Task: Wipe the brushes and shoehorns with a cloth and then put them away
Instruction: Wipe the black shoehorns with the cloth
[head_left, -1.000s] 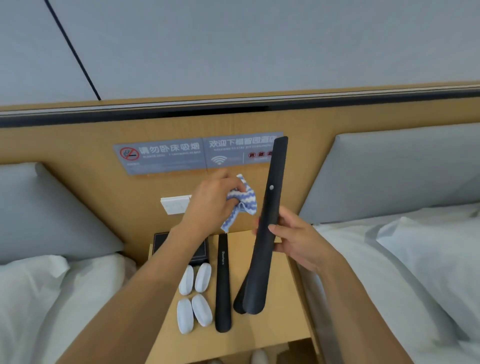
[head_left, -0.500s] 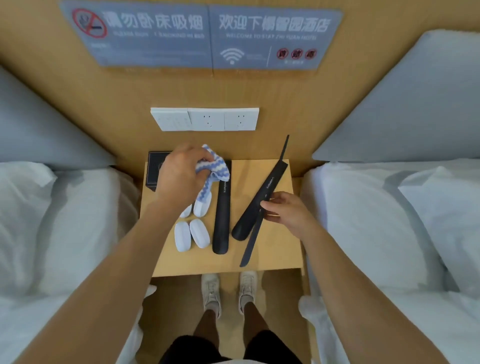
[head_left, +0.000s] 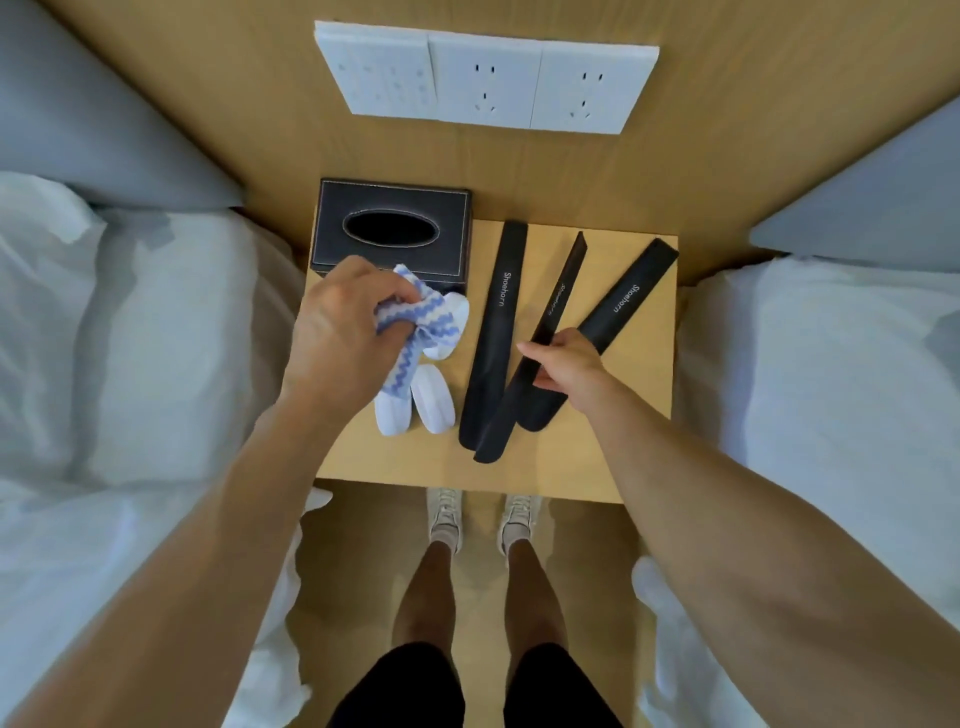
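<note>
Fingers of your right hand (head_left: 563, 364) pinch the middle shoehorn (head_left: 540, 338), tilted on edge mid-nightstand (head_left: 639, 457) between two flat shoehorns. Your left hand (head_left: 340, 332), knuckles up, clutches the striped cloth (head_left: 415, 322) above white brushes (head_left: 415, 405) near the left edge.
</note>
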